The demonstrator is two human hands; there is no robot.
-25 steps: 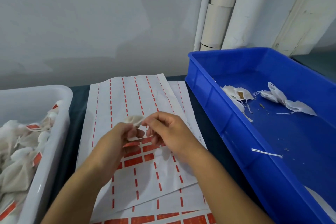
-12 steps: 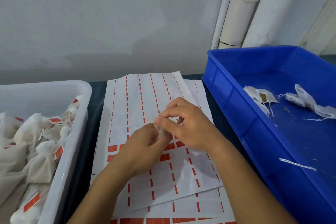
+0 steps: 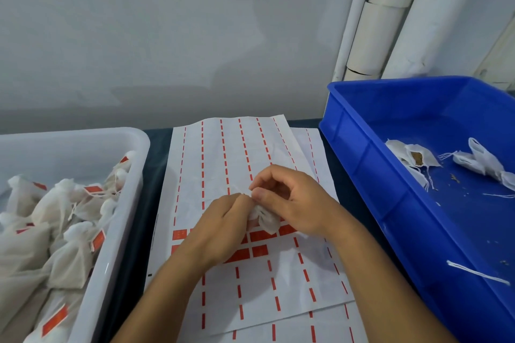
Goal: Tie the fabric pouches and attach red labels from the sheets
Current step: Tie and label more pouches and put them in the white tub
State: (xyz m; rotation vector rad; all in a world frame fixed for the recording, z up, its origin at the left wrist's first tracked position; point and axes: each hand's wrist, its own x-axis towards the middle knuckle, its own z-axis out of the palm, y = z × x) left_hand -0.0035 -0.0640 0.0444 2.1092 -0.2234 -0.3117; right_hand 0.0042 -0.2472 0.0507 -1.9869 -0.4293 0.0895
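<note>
Head view: the fingers of the right hand are curled, thumb and forefinger pinching the gathered neck of a small white fabric pouch. The left hand meets it from the near left, its fingertips closed on the same neck; whether they hold a string cannot be told. The pouch hangs between both hands, just above the label sheet at the centre of the table.

Judged step: tying of the pouch neck, label not yet applied. The next move appears to call for securing the knot, then peeling one of the remaining red labels lying directly under the hands.

On the left, a white tray holds tied pouches already carrying red labels. On the right, a blue bin holds a few untied pouches and loose string, well apart from the hands. White pipes stand at the far wall.
</note>
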